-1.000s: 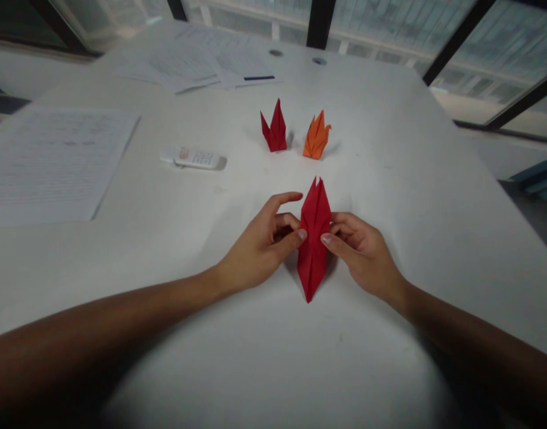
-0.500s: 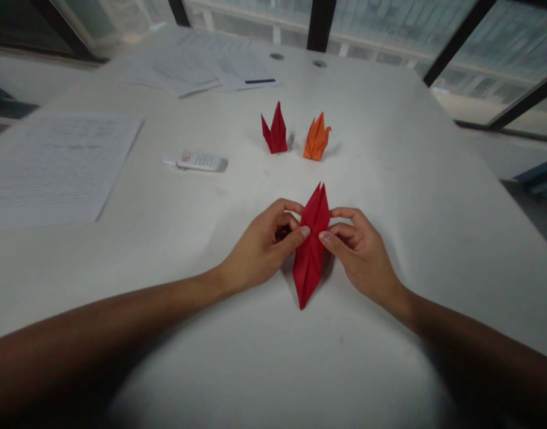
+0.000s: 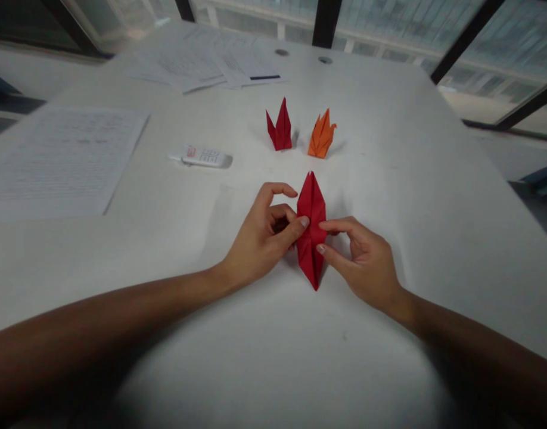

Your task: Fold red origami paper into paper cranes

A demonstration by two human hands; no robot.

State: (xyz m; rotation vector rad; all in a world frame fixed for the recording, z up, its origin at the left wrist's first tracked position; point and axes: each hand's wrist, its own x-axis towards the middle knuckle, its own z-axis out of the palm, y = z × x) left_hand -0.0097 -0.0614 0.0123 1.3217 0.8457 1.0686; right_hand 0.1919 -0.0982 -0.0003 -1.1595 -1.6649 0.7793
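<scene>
A folded red origami paper [image 3: 311,205], long and pointed at both ends, is held between my hands just above the white table. My left hand [image 3: 269,235] pinches its left edge, thumb on the front face and the index finger raised off the paper; the fingertips behind are hidden. On the other side, my right hand [image 3: 360,256] has its thumb and index finger at the right edge, the two tips a little apart on the paper. Beyond it stand a red origami piece [image 3: 281,132] with two upright points and an orange origami crane [image 3: 322,137].
A white remote control [image 3: 202,157] lies left of the origami pieces. Printed sheets [image 3: 63,161] cover the table's left side, and more papers [image 3: 202,59] lie at the back. Windows rise behind the white table [image 3: 434,196].
The red paper has turned from a slant to nearly upright in view. My left index finger has lifted off it, and my right index finger has come round onto its front edge.
</scene>
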